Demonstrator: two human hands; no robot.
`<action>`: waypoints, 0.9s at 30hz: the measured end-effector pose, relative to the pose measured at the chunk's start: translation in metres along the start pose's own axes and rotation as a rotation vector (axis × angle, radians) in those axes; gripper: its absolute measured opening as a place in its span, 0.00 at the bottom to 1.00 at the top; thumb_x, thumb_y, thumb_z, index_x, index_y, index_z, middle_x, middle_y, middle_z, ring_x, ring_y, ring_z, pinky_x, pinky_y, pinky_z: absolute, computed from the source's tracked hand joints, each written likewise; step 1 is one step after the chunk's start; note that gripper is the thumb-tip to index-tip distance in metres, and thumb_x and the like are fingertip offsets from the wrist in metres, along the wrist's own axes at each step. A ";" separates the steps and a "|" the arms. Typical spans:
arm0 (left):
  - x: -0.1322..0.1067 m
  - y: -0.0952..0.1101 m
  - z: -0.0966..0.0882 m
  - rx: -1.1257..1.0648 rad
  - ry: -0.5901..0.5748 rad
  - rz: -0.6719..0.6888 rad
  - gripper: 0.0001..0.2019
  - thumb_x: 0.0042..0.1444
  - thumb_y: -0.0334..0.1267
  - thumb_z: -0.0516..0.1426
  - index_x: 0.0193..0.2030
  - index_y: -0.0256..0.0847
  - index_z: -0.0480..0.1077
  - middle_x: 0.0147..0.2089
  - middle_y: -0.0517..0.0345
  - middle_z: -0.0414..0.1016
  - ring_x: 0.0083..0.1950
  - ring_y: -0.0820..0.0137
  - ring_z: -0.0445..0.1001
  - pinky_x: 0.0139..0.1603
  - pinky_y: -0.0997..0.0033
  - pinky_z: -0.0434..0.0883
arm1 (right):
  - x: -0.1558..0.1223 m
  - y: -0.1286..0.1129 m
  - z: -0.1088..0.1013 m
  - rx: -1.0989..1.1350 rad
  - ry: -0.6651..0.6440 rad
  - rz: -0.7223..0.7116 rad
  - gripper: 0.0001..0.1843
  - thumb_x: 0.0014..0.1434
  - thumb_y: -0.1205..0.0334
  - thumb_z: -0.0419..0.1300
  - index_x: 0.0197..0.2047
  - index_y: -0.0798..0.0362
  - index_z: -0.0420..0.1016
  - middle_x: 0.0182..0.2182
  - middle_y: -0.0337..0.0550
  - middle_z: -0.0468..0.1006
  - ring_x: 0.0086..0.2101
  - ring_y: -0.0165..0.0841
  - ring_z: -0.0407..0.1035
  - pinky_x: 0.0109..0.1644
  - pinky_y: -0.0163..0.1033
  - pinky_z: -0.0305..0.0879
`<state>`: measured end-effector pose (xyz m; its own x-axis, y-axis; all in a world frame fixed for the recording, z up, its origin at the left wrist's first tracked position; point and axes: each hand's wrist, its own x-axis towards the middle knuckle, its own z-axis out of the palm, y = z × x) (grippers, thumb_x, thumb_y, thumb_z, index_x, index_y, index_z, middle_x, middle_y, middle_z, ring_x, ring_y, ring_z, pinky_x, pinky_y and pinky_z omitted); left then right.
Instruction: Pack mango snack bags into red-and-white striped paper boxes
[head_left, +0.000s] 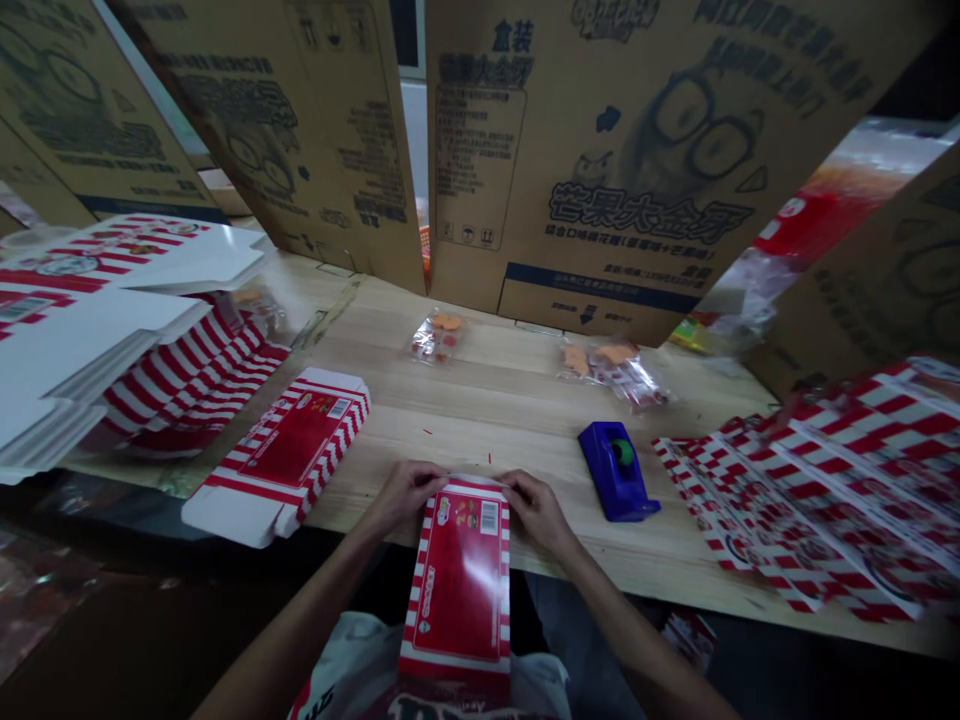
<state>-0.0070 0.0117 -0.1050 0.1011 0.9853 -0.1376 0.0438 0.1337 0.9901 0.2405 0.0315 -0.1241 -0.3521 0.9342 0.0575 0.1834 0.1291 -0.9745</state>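
A red and white striped carton (pixel 459 580) stands on end against the near edge of the wooden table (pixel 495 400), reaching down over my lap. My left hand (pixel 405 492) pinches its top left corner, fingers closed on the flap. On the top right corner sits my right hand (pixel 536 510), fingers likewise closed on the carton. A second folded carton (pixel 289 450) of the same print lies on the table left of my left hand. A blue tape dispenser (pixel 616 470) rests just right of my right hand.
Flat striped cartons are stacked at the left (pixel 112 320) and fanned out at the right (pixel 832 490). Two clear snack packets (pixel 437 336) (pixel 615 368) lie mid-table. Large brown shipping boxes (pixel 600 150) wall off the back.
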 end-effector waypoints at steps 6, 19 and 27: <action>-0.007 0.006 0.005 0.053 0.064 0.027 0.20 0.51 0.52 0.59 0.21 0.36 0.69 0.20 0.62 0.65 0.24 0.74 0.62 0.25 0.76 0.58 | 0.003 -0.002 0.006 -0.017 0.017 0.056 0.11 0.53 0.54 0.63 0.29 0.53 0.72 0.24 0.37 0.74 0.25 0.31 0.66 0.29 0.34 0.61; 0.001 0.025 0.013 0.089 0.103 0.054 0.25 0.54 0.56 0.54 0.17 0.40 0.54 0.19 0.66 0.49 0.21 0.77 0.49 0.23 0.74 0.50 | 0.076 -0.079 -0.015 -0.606 -0.559 -0.248 0.08 0.48 0.69 0.61 0.20 0.54 0.68 0.16 0.32 0.62 0.21 0.25 0.53 0.27 0.33 0.47; -0.009 0.041 -0.002 0.102 0.087 0.036 0.25 0.52 0.57 0.55 0.17 0.41 0.52 0.20 0.66 0.48 0.23 0.77 0.49 0.23 0.75 0.50 | 0.039 -0.064 -0.020 0.015 -0.454 0.149 0.27 0.61 0.39 0.53 0.27 0.55 0.72 0.23 0.38 0.71 0.25 0.29 0.64 0.31 0.34 0.61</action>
<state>-0.0078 0.0084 -0.0635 0.0181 0.9954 -0.0942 0.1430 0.0906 0.9856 0.2338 0.0665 -0.0554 -0.6891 0.7019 -0.1802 0.2499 -0.0033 -0.9683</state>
